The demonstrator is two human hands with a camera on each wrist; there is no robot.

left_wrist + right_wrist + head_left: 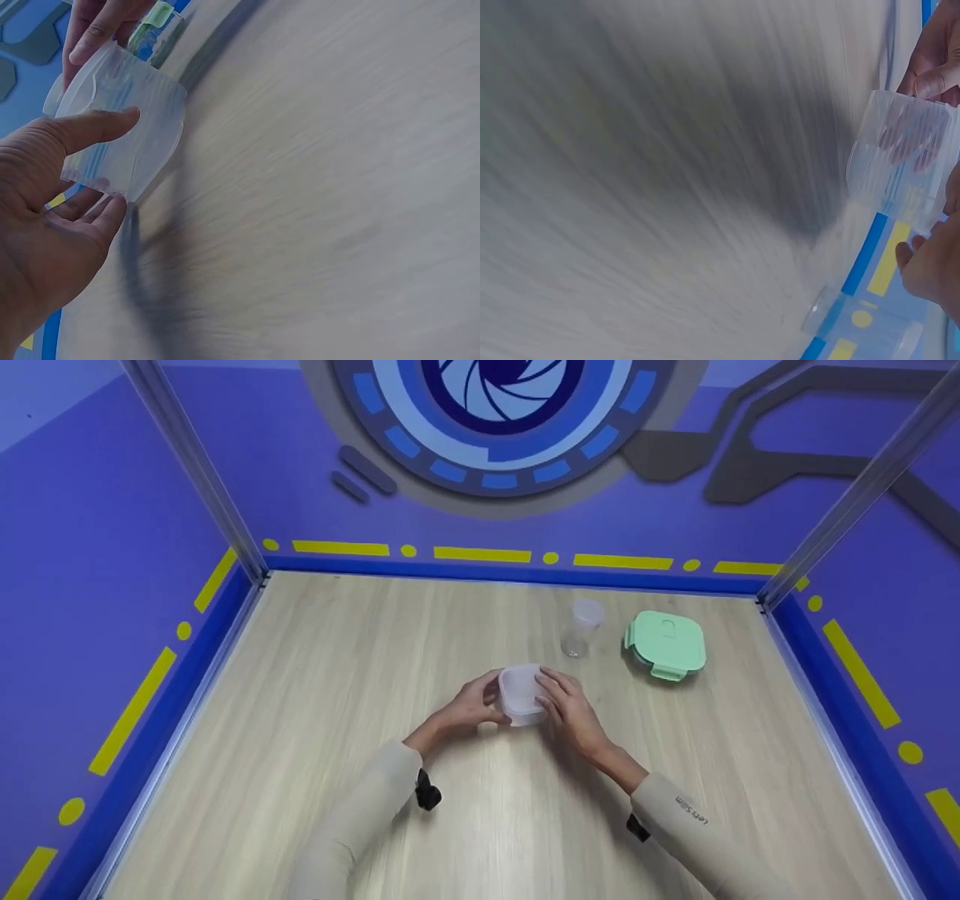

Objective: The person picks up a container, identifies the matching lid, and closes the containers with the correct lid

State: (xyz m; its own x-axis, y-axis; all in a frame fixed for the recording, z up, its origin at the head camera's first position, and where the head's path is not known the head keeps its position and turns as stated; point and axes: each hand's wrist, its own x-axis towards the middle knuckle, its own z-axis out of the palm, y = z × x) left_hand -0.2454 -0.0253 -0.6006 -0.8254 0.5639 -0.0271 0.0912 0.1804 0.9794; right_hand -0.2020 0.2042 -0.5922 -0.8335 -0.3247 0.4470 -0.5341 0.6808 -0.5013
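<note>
A translucent plastic food container with a whitish lid is held tilted above the table. My left hand grips it from the left, thumb across one side and fingers beneath in the left wrist view. My right hand holds the lidded container at its right edge, fingers bent over the lid; its thumb is hidden in the head view. In the right wrist view the left hand's fingers show at the container's far side.
Behind the hands a clear cup with a whitish top stands on the wooden table. To its right sits a glass box with a mint-green clip lid. Blue panels wall the table at the back and both sides.
</note>
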